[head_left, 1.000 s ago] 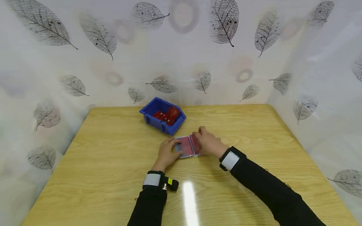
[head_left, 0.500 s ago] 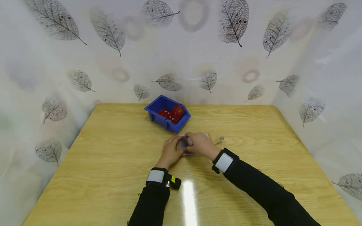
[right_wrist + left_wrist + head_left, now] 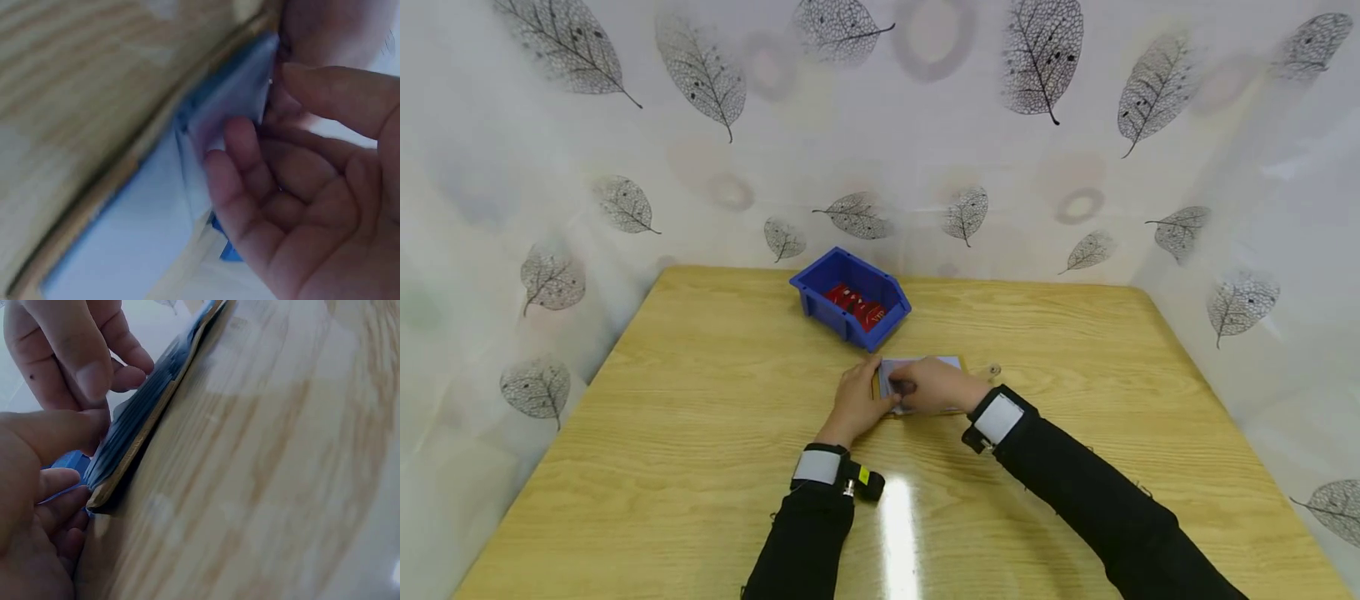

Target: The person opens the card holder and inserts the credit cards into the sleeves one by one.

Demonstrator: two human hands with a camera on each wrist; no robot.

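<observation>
Lying in blue bin (image 3: pixel 826 314): red cards (image 3: pixel 859 307). Left hand (image 3: pixel 853 402) pinching booklet (image 3: pixel 140 417); right hand (image 3: pixel 936 386): grip unclear.

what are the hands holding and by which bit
The left hand holds the card holder by its left end. The right hand is at its sleeves; whether it grips anything can't be told.

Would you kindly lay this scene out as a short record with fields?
Work surface: light wood-grain table
In use: open tan-edged wallet of layered plastic sleeves, on the table
Left hand grip: thumb and fingers hold the wallet's left end
Right hand grip: fingers curled against the sleeves; whether they pinch one is unclear
Container: blue open-fronted plastic bin, beyond the wallet
Bin contents: flat red cards, count unclear
Backdrop: white sheet printed with grey leaves
</observation>
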